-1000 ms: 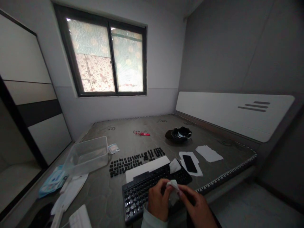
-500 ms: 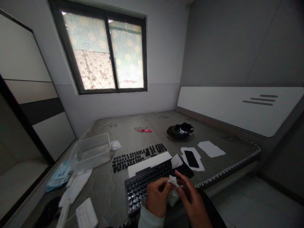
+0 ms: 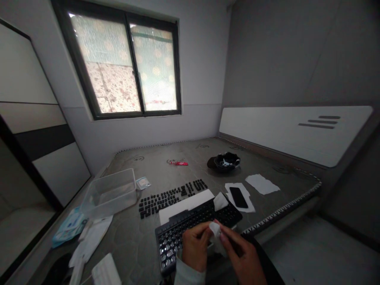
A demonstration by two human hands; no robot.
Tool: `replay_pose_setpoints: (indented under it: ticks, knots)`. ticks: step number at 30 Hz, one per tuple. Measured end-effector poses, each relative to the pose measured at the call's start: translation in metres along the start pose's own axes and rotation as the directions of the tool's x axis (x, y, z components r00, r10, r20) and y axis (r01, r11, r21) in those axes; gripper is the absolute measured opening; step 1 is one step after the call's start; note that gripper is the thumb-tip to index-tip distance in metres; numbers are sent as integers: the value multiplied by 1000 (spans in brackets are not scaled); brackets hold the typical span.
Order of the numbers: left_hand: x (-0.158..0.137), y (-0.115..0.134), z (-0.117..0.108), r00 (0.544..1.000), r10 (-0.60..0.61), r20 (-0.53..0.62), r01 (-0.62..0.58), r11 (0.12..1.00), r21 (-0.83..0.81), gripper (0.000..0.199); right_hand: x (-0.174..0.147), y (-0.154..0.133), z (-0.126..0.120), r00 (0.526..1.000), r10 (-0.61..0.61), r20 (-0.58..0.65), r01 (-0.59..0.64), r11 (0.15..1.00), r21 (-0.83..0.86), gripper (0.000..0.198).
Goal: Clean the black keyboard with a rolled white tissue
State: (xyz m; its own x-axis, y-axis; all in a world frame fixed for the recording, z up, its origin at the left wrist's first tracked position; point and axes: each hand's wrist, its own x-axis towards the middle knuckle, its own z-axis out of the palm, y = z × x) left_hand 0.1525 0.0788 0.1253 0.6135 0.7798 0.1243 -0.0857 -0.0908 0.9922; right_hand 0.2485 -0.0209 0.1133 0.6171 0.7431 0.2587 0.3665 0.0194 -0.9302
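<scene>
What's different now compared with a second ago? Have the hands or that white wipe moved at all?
Little has changed. The left hand and right hand still pinch the white wipe together over the black keyboard, only working it slightly between the fingers. The view shifted a bit. The loose keycaps, phone and clear tub lie as before.

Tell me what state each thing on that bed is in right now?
Wipe: crumpled, pinched between left hand and right hand.
Keyboard: flat, many keys off.
Keycaps: loose, laid in rows.
Tub: open, looks empty.
Phone: screen dark, lying on a tissue.
Window: shut.
</scene>
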Motion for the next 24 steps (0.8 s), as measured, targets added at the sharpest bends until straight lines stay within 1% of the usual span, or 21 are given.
replay_pose_setpoints:
  ticks: [5, 7, 9, 12, 15, 18, 19, 21, 24]
  knots:
    - [0, -2, 0, 989, -15, -148, 13, 1000, -11, 21, -1, -11, 0, 998, -10, -60, 8, 999, -41, 33]
    - [0, -3, -1, 982, -4, -189, 8, 1000, 22, 18, -1, -14, -1, 999, -5, -48, 4, 999, -38, 33]
    - [1, -3, -2, 980, 11, -199, -2, 999, 46, 17, 0, -16, -2, 1000, 5, -24, -6, 1000, -13, 35]
    - [3, -2, -2, 990, 2, -141, -1, 1000, 4, 20, 2, -20, -4, 999, 44, 10, -45, 997, 67, 38]
    - [3, 0, 0, 999, -21, -29, 19, 998, -64, 23, 6, -22, -8, 994, 105, 20, -107, 977, 182, 40]
    - [1, 2, 2, 997, 18, 71, -14, 999, -50, 24, 9, -20, -10, 989, 148, 17, -147, 949, 277, 37]
    - [0, 2, 3, 996, 35, 84, -34, 999, -22, 23, 11, -19, -10, 987, 160, 7, -154, 941, 301, 36]
    - [0, 2, 4, 995, 70, 73, -74, 996, 45, 22, 12, -13, -9, 982, 187, -15, -170, 923, 346, 37]
    - [0, 1, 4, 990, 123, 61, -130, 983, 127, 21, 14, -6, -8, 979, 203, -9, -184, 904, 386, 39]
